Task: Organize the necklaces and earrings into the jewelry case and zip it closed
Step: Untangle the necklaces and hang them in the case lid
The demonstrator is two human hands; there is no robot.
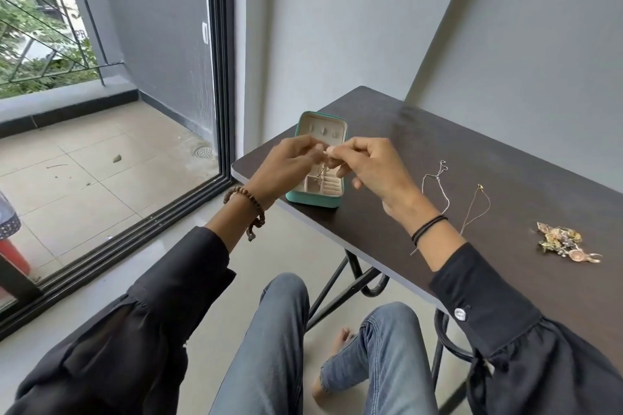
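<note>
From my end, my left hand [290, 162] and right hand [374, 172] are raised together right above the jewelry case [313, 200], fingertips meeting. Both are pinching the top of a thin chain necklace [321, 173], which dangles straight down toward the case's small compartments. I honestly can't tell if its low end touches the lining. There's a bead bracelet [246, 202] on the left wrist and black bands [428, 226] on the right. The case itself is teal, sits open with its lid laid back away from me, and rests on a dark table [505, 158]. To the right of the case, well apart from it, a silver necklace [438, 185] lies loose. A finer gold necklace [475, 209] is just past that, and farther right again is a tangled pile of earrings [563, 242].
</note>
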